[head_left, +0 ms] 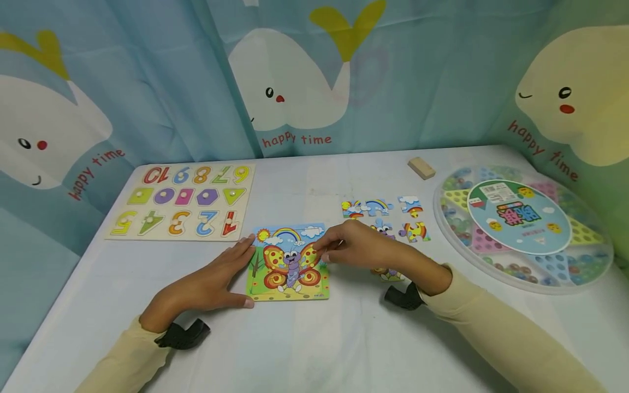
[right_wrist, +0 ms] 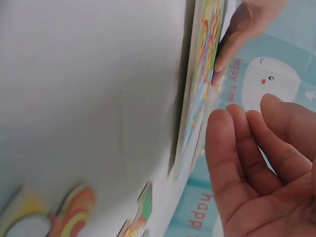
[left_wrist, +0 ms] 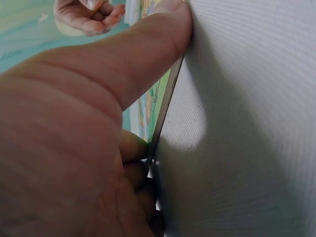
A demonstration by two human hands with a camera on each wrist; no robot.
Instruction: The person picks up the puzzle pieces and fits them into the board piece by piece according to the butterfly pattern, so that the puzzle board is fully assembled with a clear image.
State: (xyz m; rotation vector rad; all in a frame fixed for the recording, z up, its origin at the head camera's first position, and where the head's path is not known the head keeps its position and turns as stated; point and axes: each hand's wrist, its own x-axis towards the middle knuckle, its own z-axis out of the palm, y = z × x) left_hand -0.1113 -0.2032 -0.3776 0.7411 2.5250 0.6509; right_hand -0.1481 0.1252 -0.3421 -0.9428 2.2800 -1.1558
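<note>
A square butterfly picture board (head_left: 292,286) lies flat on the table in the head view. My left hand (head_left: 211,278) rests along its left side, the thumb touching the lower left corner and the fingertips near the upper left. In the left wrist view that thumb (left_wrist: 143,49) lies against the board's edge. My right hand (head_left: 361,245) hovers at the board's right edge, fingers bent and fingertips over the butterfly's wing. From the right wrist its fingers (right_wrist: 224,158) appear loosely bent, with nothing between them and the thumb. Beyond this hand are loose jigsaw pieces (head_left: 415,232), some partly hidden by it.
A wooden number and shape board (head_left: 172,238) is at the back left. On the right stands a round, clear-rimmed game case (head_left: 521,218) with coloured marbles. A small wooden block (head_left: 421,168) lies near the back edge, before a whale-print curtain (head_left: 417,93).
</note>
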